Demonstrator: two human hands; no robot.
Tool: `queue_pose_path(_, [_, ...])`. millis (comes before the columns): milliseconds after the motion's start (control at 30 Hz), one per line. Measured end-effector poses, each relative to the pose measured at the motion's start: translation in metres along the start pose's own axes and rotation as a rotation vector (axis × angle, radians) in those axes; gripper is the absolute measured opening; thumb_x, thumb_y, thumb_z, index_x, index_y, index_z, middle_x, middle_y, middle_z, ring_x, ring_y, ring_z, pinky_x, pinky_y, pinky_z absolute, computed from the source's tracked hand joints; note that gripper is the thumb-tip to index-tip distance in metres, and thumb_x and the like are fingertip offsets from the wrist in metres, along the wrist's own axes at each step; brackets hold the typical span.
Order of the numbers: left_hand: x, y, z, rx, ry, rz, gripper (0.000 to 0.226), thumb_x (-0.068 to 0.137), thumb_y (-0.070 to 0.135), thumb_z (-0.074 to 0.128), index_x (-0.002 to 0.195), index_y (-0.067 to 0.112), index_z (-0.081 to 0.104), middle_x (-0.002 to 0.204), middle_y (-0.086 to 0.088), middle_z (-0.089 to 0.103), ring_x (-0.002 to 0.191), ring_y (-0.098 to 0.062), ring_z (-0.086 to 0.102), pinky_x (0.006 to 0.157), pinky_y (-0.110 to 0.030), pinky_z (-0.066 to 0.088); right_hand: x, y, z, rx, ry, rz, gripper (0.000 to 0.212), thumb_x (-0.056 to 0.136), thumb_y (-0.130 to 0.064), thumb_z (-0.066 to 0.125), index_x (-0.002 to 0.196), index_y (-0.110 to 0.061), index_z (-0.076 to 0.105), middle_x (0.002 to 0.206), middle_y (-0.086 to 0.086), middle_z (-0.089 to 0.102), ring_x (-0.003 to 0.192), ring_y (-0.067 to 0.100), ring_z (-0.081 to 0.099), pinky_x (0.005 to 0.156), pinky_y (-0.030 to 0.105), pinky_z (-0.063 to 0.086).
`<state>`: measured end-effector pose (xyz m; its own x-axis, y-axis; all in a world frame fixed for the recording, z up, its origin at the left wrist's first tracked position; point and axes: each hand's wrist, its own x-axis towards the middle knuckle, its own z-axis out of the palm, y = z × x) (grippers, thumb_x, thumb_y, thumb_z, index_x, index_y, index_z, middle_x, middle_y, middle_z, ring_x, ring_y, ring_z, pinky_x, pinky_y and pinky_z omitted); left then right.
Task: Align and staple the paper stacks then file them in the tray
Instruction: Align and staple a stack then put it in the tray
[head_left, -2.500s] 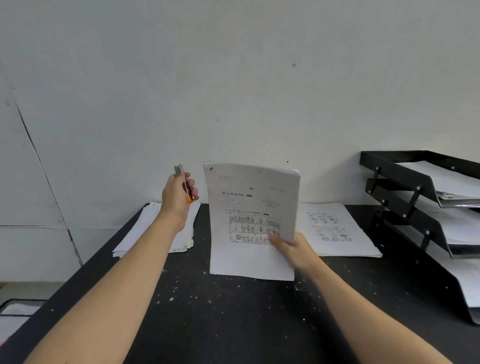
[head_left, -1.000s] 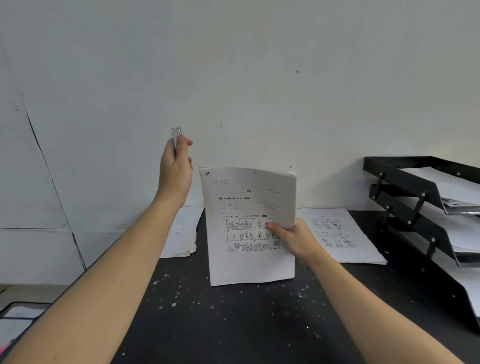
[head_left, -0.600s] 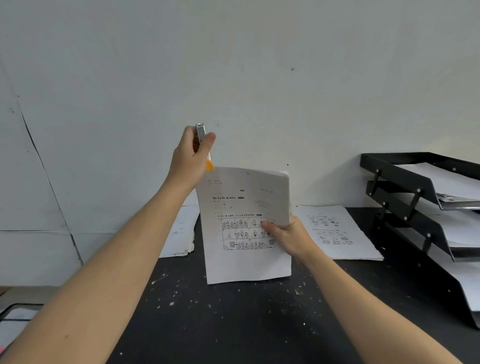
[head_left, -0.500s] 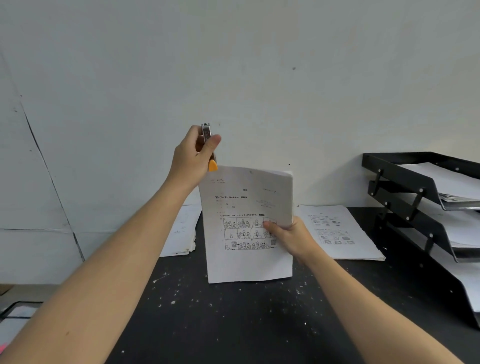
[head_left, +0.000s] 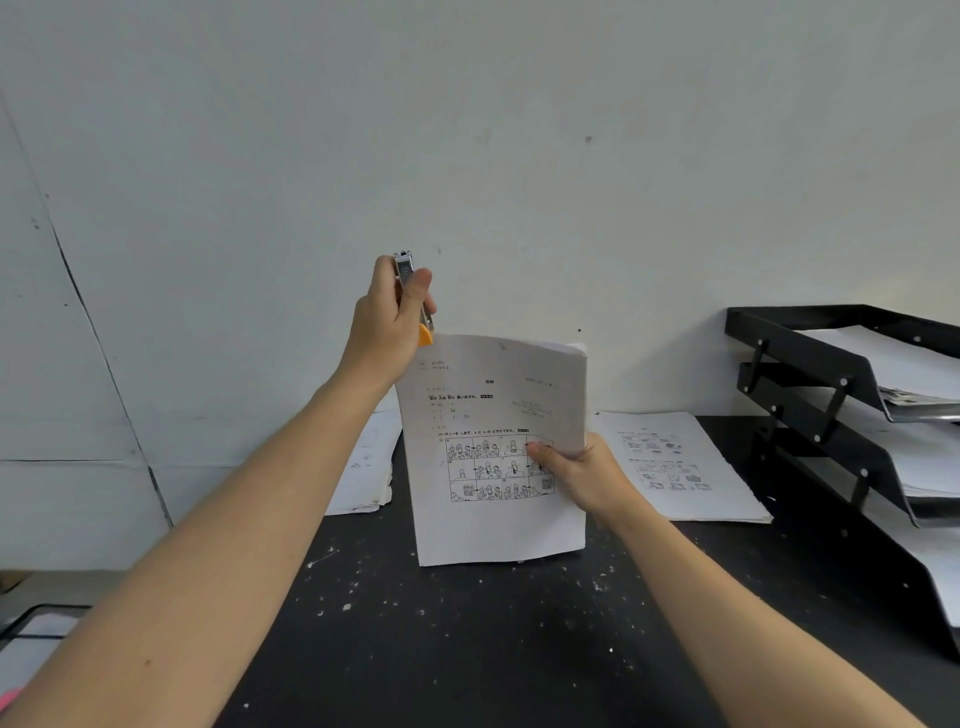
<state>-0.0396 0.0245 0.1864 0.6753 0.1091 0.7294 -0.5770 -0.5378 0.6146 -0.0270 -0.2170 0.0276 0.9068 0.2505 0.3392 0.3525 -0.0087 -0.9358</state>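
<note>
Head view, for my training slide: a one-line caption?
Left hand brings stapler to upright paper stack held by right hand.

Two bare forearms, sleeveless, no jewellery

A single head-worn camera is looking forward and slightly down, close over the black table (head_left: 467, 649), facing the wall (head_left: 467, 130).

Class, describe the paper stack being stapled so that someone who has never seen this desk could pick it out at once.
Start at the black table against the pale wall. Near its middle, one paper stack stands upright on its bottom edge, held by the right hand, with the left hand bringing a stapler to its top left corner. Unlike the flat stacks on either side, it faces the viewer, showing a cartoon grid.
</note>
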Motion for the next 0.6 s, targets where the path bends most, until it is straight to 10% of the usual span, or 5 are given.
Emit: queue_pose_path(600, [-0.0040,-0.0068,-0.0015,-0.255,-0.014,-0.128,0.029,0.106,0.046,0.046,0.098,0.019,0.052,0.084,0.004,0.074,0.075,-0.024,0.072,0.072,-0.043,0.056,-0.0067,-0.0065,-0.0011,0.003,0.007,0.016,0.017,0.099,-0.010,0.066,0.105,-0.023,0.076,0.104,-0.009,0.080,0.099,0.006,0.074,0.083,0.019,0.058])
